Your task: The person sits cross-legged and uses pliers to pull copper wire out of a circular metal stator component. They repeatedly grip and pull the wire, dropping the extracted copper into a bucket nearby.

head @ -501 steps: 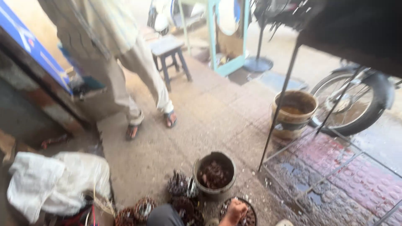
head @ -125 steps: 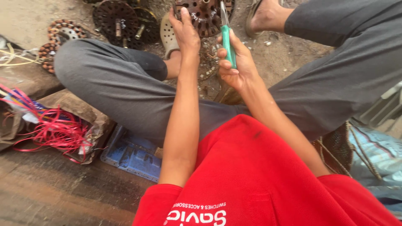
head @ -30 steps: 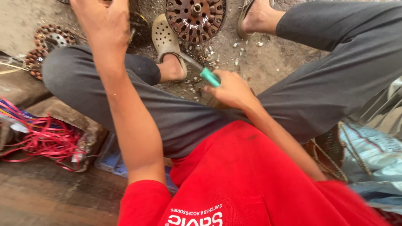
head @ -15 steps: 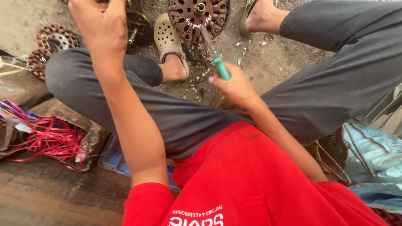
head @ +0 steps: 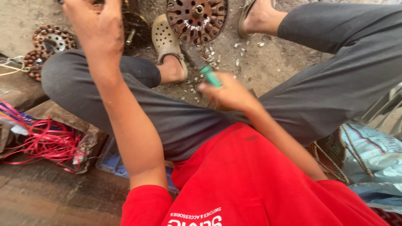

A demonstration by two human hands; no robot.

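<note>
Now: screwdriver (head: pixel 208 75) in rt hand (head: pixel 228 93), tip by rusty rotor (head: pixel 197 19).

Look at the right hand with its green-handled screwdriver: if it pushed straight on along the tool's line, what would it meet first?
Probably the rusty round stator on the ground. The right hand aims the screwdriver up toward its lower edge; the tip looks close, though depth is unclear.

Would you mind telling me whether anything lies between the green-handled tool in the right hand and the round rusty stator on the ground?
Nothing visible does. The right hand holds the green-handled tool, whose blurred shaft points straight at the stator over bare ground.
</note>
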